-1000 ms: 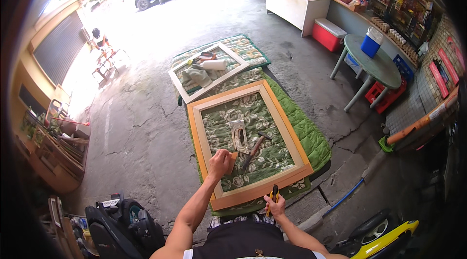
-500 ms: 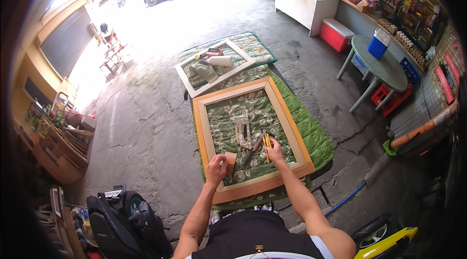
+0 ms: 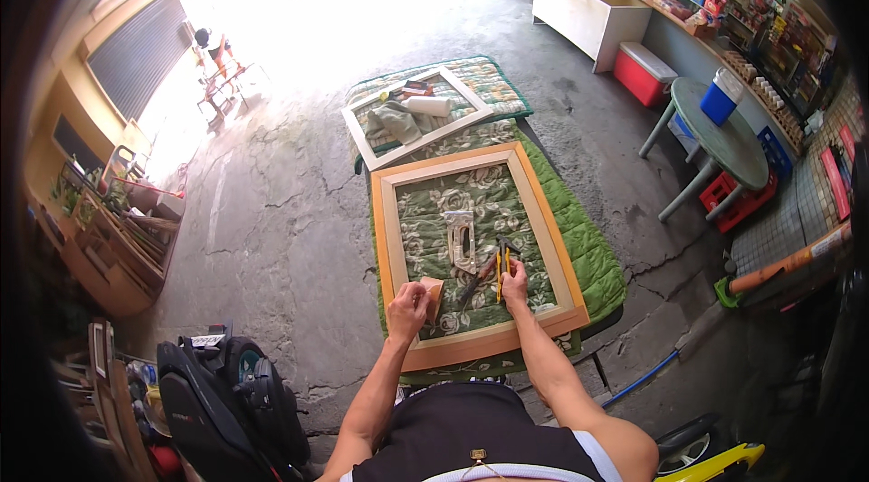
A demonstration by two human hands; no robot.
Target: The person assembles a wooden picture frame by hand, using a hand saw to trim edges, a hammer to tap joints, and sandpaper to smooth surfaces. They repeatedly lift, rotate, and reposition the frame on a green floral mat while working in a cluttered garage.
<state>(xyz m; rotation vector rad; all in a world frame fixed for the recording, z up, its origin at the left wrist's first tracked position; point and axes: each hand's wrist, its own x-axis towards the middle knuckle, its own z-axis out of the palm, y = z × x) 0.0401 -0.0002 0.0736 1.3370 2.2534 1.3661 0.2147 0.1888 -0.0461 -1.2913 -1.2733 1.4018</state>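
My left hand is closed in a pinch on a small stiff tan piece, which looks like sandpaper or cardboard. My right hand grips yellow-handled pliers, fingers wrapped on the handles. A hammer lies slanted just left of the pliers, its head partly covered by them. Farther off, a metal staple gun rests on the green floral quilt. Around these tools lies a rectangular wooden frame, with both my hands over its near part.
Beyond lies a white frame with a grey cloth and a white bottle. At the right stand a green table and a red cooler. A black wheeled machine is at lower left, a yellow vehicle part at lower right.
The view has shifted, moving the whole scene slightly rightward. The pliers have turned more upright and their yellow handles show farther apart. My left hand still pinches the tan piece.
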